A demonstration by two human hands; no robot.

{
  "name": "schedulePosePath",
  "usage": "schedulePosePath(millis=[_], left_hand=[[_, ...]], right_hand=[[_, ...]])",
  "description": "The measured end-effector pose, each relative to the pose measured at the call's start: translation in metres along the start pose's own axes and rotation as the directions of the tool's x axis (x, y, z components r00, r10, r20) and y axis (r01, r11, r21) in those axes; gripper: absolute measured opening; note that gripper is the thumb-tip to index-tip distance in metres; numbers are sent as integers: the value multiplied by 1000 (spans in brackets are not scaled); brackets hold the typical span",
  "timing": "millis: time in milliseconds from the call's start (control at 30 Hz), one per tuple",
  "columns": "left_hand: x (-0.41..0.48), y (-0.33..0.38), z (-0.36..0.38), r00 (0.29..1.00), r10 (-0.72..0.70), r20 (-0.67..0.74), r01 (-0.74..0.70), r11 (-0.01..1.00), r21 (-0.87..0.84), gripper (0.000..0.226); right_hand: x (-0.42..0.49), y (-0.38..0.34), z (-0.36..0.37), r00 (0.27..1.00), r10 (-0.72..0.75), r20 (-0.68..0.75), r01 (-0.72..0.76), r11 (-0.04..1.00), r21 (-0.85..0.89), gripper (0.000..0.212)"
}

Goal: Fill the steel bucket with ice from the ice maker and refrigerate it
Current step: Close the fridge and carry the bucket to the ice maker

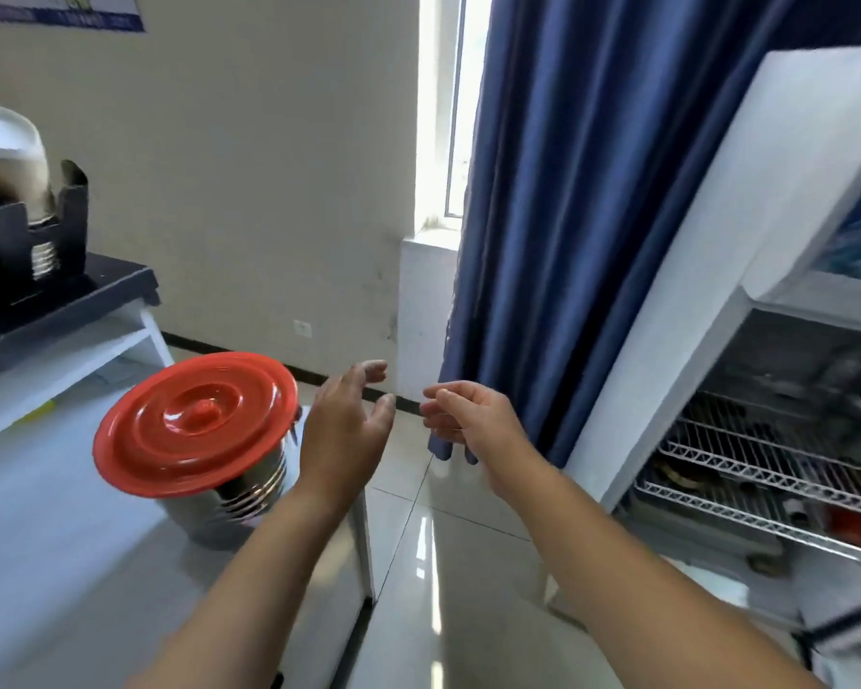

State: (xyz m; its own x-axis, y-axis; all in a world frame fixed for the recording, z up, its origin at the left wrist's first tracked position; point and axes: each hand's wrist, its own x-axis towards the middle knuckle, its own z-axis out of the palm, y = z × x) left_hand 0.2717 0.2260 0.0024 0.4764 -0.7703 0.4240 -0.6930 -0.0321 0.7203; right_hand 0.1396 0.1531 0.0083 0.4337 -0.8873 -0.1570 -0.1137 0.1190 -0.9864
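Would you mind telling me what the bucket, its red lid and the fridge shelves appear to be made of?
The bucket looks like polished steel: its ribbed wall mirrors bright bands of light. The red lid is probably glossy plastic or enamelled metal, uniformly coloured with sharp highlights on its moulded rings; the picture leaves that open. The fridge shelves look like white-coated wire, thin parallel rods forming open racks.

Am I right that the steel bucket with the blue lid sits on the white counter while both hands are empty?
Not quite: the head view shows the lid is red. The steel bucket does sit on the white counter, and the left hand and right hand are empty.
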Motion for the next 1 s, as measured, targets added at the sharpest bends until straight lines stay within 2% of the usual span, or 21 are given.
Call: schedulePosePath(millis=[200, 367, 500, 633, 800, 1000], left_hand=[[-9, 67, 82, 972, 148, 184, -129, 986, -109, 27], [-30, 138, 147, 915, 244, 320, -194, 964, -179, 23], [-62, 201, 194, 827, 350, 439, -230, 925, -303, 21], [-101, 263, 233, 726, 456, 514, -269, 877, -398, 25], [-154, 337, 271, 590, 616, 522, -315, 771, -554, 23], [-212, 405, 301, 465, 720, 515, -296, 675, -676, 22]], right_hand=[[-41, 2, -109, 965, -43, -260, 46, 999, 5, 19], [-91, 10, -197, 874, -51, -484, 74, 997, 28, 24], [-145, 8, -267, 759, -89, -645, 108, 994, -11, 28], [-204, -2, -330, 607, -134, -784, 138, 989, -62, 28], [-283, -15, -391, 386, -195, -902, 195, 973, -126, 28], [-359, -16, -446, 193, -212, -958, 84, 976, -199, 27]])
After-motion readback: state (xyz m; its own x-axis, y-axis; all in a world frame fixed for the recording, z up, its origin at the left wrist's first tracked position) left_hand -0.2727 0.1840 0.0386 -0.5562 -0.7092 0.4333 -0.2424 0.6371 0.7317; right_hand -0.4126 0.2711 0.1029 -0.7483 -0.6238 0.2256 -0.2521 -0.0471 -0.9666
